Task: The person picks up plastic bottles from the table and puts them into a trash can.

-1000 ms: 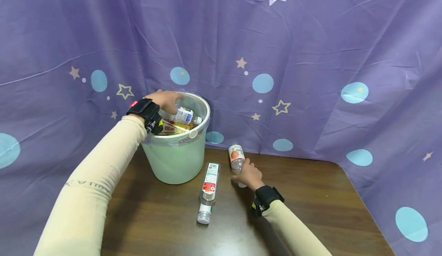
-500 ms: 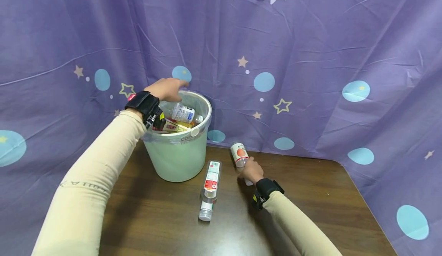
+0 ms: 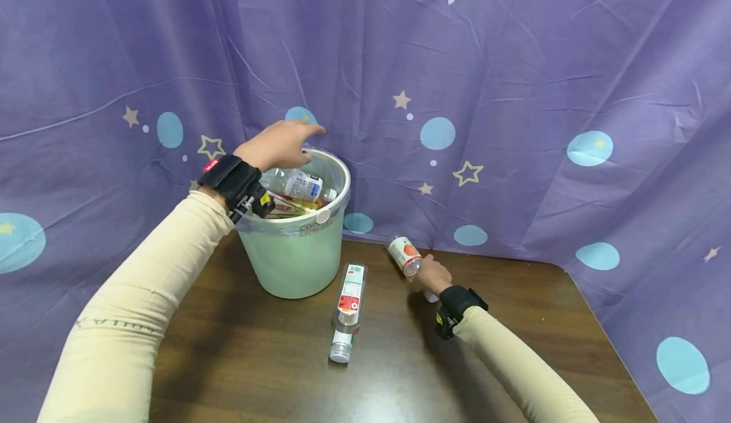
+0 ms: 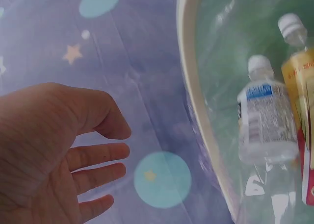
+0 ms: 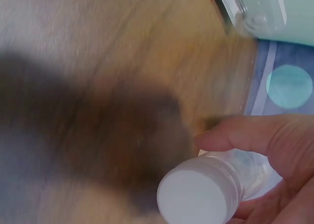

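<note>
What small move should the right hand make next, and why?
Probably lift the peach-label bottle toward the bin: the right hand grips it near the cap, the bin already holds bottles, and the left hand above the rim is empty.

Both arms wear long, snug cream sleeves; the left sleeve (image 3: 143,302) carries faint grey lettering along the forearm. A black strap (image 3: 231,179) with a small red tag and a yellow-marked clip circles the left wrist. A matching black strap (image 3: 457,304) sits on the right wrist.
</note>
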### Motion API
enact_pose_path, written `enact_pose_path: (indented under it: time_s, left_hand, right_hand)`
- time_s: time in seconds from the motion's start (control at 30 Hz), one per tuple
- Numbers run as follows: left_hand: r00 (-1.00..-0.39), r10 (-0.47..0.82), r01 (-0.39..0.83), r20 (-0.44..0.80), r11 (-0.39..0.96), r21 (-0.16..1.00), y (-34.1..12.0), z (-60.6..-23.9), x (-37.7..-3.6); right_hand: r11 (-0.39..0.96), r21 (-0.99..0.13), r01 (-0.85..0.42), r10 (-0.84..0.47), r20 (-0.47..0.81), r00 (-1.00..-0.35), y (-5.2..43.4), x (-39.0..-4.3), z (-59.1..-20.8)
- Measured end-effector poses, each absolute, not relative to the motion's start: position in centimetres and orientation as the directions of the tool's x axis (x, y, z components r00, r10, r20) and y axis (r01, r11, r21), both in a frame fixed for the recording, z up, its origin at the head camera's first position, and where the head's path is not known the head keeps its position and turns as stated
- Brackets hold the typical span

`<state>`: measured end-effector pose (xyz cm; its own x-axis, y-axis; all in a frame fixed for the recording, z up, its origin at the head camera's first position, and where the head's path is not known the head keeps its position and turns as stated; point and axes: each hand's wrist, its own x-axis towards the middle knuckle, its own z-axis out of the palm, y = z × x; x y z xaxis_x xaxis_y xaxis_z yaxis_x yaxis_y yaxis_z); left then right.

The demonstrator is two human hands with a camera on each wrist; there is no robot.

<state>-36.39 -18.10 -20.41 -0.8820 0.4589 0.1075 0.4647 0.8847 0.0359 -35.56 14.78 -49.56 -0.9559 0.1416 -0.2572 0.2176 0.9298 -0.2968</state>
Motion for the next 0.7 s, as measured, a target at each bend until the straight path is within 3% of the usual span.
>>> enact_pose_path:
  time_s: [0.4,0.7]
  left_hand:
    - [-0.779,0.566,0.592,0.269,0.806,0.018,-16.6,-21.3,-33.8]
    - [-0.682,0.634,0.679,0.366,0.734,-0.006,-15.3,-22.6,-31.5]
  right_hand:
    - [0.972,-0.185,0.142,0.094,-0.245,-0.965,19.8,-35.5,-46.3]
    - [0.994,-0.107,0.0,-0.019,-0.177,-0.984,23.5,-33.8,-42.9]
